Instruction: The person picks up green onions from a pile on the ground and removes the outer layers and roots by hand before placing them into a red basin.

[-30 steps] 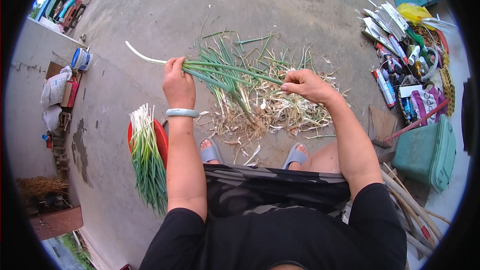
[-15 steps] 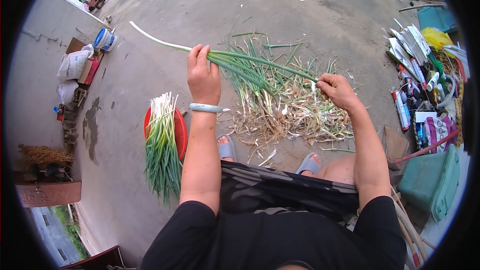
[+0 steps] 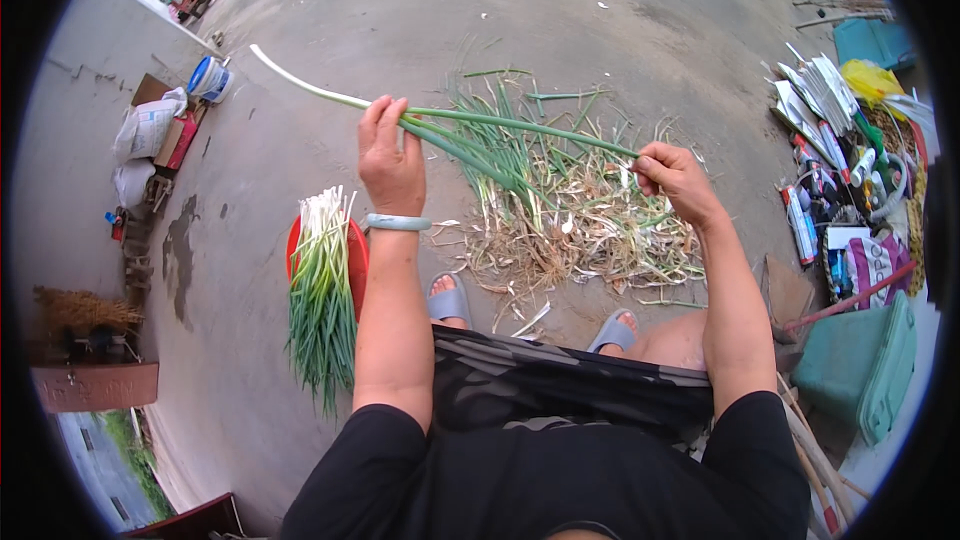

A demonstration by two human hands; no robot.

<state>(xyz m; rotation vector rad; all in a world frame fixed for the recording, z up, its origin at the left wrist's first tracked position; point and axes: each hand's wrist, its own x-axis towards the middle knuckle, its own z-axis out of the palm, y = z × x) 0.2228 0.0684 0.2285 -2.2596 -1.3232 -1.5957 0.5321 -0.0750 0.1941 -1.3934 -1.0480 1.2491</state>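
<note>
A long green onion (image 3: 315, 90) stretches between my hands, its white end pointing to the far left. My left hand (image 3: 392, 165), with a pale bangle at the wrist, is closed around the stalk where the white turns green. At the right, my right hand (image 3: 675, 178) pinches the tip of one green leaf; the other leaves hang loose between the hands. Below them lies a heap of onion trimmings (image 3: 590, 230), with roots, peels and green leaves. Left of my left forearm, a bunch of cleaned green onions (image 3: 323, 290) rests across a red basin (image 3: 359, 265).
My sandalled feet (image 3: 450, 302) stand at the near edge of the heap. Along the right side are a green bin (image 3: 850, 365), a yellow bag (image 3: 868, 80) and assorted clutter. By the left wall stand a white-and-blue bucket (image 3: 210, 79) and white sacks (image 3: 150, 128).
My left hand has shifted slightly left and down with the onion. The right hand keeps its pinch on the leaf tip, nearly in place, and the held leaf looks straighter.
</note>
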